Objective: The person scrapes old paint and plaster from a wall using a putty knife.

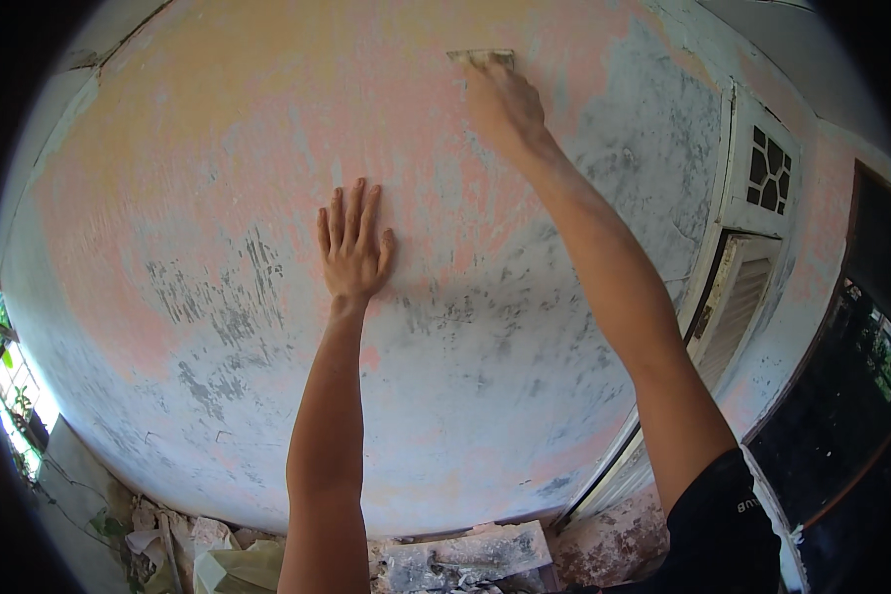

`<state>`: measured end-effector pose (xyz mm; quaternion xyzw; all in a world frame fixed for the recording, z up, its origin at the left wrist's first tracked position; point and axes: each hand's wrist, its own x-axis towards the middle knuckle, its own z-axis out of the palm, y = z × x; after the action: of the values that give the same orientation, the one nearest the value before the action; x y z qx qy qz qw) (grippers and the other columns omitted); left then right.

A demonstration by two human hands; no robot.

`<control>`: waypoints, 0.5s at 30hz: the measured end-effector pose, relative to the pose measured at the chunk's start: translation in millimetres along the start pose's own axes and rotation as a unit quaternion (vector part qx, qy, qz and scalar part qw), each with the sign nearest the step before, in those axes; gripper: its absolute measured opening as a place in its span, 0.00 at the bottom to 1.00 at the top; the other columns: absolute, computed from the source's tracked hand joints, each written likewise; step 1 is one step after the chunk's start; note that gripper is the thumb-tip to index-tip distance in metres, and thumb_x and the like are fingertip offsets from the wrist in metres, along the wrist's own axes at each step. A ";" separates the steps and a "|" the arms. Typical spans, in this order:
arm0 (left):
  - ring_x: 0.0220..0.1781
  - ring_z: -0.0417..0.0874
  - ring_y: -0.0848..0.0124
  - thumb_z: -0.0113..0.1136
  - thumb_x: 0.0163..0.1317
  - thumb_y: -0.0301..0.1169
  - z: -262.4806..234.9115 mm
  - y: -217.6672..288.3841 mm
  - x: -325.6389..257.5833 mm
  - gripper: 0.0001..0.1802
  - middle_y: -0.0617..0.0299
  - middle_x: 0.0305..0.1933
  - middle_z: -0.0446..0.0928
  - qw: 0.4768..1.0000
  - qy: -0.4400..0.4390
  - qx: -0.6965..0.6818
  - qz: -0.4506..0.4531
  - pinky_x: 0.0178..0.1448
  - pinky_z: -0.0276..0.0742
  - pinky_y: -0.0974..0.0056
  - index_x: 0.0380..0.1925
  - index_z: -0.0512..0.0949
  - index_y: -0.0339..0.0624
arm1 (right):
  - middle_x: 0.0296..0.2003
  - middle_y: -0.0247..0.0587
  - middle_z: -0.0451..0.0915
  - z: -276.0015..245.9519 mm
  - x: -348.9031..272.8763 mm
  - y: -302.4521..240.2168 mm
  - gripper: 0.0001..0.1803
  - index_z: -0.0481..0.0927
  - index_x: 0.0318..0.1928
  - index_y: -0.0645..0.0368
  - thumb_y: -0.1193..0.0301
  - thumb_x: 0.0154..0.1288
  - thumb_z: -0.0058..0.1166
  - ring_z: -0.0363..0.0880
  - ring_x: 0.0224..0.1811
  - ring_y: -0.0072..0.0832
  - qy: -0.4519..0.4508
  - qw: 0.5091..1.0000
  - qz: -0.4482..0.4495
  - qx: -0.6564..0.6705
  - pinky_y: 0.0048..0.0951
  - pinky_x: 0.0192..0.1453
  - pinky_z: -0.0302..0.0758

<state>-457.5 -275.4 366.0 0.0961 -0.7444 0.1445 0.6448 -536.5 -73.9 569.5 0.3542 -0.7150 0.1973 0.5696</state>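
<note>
A wall (436, 376) with worn paint fills most of the view, yellow at the top, pink in the middle and whitish grey lower down. My left hand (351, 252) lies flat against its pink middle with the fingers spread. Higher up and to the right, my right hand (505, 99) is closed round a scraper (485, 54). The scraper's wide, flat edge points up and rests on the wall where pink meets yellow. Its handle is hidden in my fingers.
On the right stand a white louvred door (733, 307) and a vent panel (767, 168) above it. Beyond is a dark opening (841, 386). Rubble and crumpled sheets (238, 564) lie along the wall's foot, beside a dusty slab (475, 559). A window (20, 396) is far left.
</note>
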 end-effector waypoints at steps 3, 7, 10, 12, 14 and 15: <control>0.81 0.49 0.61 0.42 0.68 0.42 1.9 3.7 2.8 0.32 0.67 0.79 0.55 1.000 0.008 -0.001 0.000 0.83 0.38 0.50 0.74 0.59 0.58 | 0.52 0.55 0.79 3.1 -2.9 -0.6 0.16 0.82 0.51 0.57 0.72 0.67 0.46 0.85 0.47 0.50 0.051 0.999 0.008 -0.012 0.45 0.49 0.84; 0.81 0.51 0.62 0.43 0.68 0.43 2.0 0.7 0.1 0.32 0.68 0.79 0.57 1.000 0.025 0.002 0.001 0.83 0.40 0.50 0.74 0.60 0.59 | 0.60 0.44 0.76 -17.1 18.5 -8.8 0.24 0.72 0.65 0.48 0.73 0.73 0.36 0.77 0.59 0.47 -0.106 0.993 0.057 -0.013 0.45 0.61 0.77; 0.81 0.51 0.62 0.43 0.68 0.43 0.7 -1.5 -0.7 0.32 0.68 0.79 0.57 1.000 0.026 0.003 0.001 0.83 0.40 0.50 0.74 0.61 0.58 | 0.60 0.44 0.77 -31.2 29.4 -7.0 0.23 0.72 0.65 0.47 0.70 0.74 0.34 0.78 0.59 0.48 -0.122 0.992 0.035 -0.012 0.47 0.61 0.77; 0.81 0.51 0.62 0.43 0.68 0.43 0.6 4.2 2.5 0.32 0.67 0.79 0.57 1.000 0.027 -0.002 0.003 0.83 0.40 0.50 0.74 0.61 0.57 | 0.60 0.44 0.77 -23.9 45.1 7.9 0.22 0.73 0.65 0.46 0.70 0.74 0.34 0.78 0.58 0.49 -0.065 0.997 0.011 -0.025 0.48 0.61 0.77; 0.81 0.51 0.62 0.43 0.68 0.42 3.0 8.4 3.9 0.32 0.67 0.79 0.57 1.000 0.027 -0.006 0.006 0.83 0.40 0.50 0.74 0.61 0.57 | 0.60 0.43 0.77 -19.5 66.6 19.8 0.22 0.73 0.64 0.45 0.69 0.75 0.34 0.78 0.58 0.49 -0.010 0.999 -0.013 -0.037 0.49 0.60 0.77; 0.81 0.51 0.62 0.43 0.68 0.42 4.4 8.6 3.6 0.32 0.67 0.79 0.57 1.000 0.024 -0.004 0.007 0.83 0.40 0.50 0.74 0.61 0.57 | 0.58 0.51 0.78 -27.0 78.3 17.9 0.21 0.76 0.60 0.56 0.66 0.74 0.36 0.78 0.58 0.49 -0.011 1.000 0.000 0.027 0.46 0.63 0.74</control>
<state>-465.0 -268.6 368.1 0.0848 -0.7301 0.1480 0.6617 -539.2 -65.4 653.7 0.3713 -0.7159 0.2126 0.5517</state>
